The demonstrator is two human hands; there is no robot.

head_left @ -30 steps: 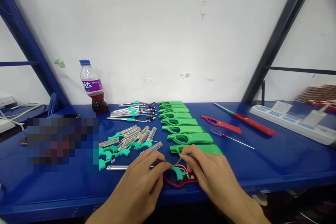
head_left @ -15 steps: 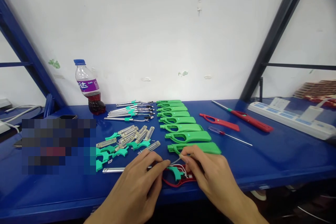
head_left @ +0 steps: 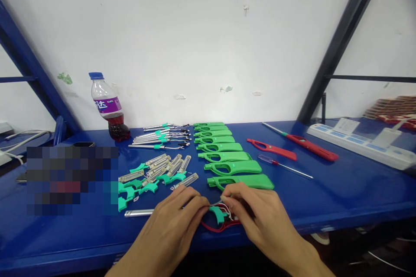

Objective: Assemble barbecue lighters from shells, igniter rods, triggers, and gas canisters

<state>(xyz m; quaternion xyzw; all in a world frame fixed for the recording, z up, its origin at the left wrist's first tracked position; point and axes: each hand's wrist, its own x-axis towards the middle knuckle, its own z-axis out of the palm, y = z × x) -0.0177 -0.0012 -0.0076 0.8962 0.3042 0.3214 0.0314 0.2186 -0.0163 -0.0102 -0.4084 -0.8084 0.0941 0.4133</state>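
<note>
**Light touch, half-hidden work**

In the head view, my right hand (head_left: 256, 212) pinches a thin grey strand (head_left: 216, 203) over the red casing (head_left: 217, 229) on the worktop (head_left: 81, 236) before me. My left hand (head_left: 177, 220) curls at its other end, grip unclear. I'd best guide it gently, clear of the teal trigger (head_left: 217, 215). My hands hide the casing's right end and part of the metal tube (head_left: 139, 213).

Can see a bottle (head_left: 110, 108) at the back left of the bench (head_left: 292, 194), tubes (head_left: 152, 138) to its right and tanks (head_left: 159, 166) in front of those. Going right, can see a row of cases (head_left: 227, 147), a screwdriver (head_left: 276, 163), a lighter (head_left: 312, 147) and a power strip (head_left: 357, 143). Can see a lone case (head_left: 217, 230) at the front edge, by the left hand (head_left: 175, 216) and right hand (head_left: 256, 212).
</note>
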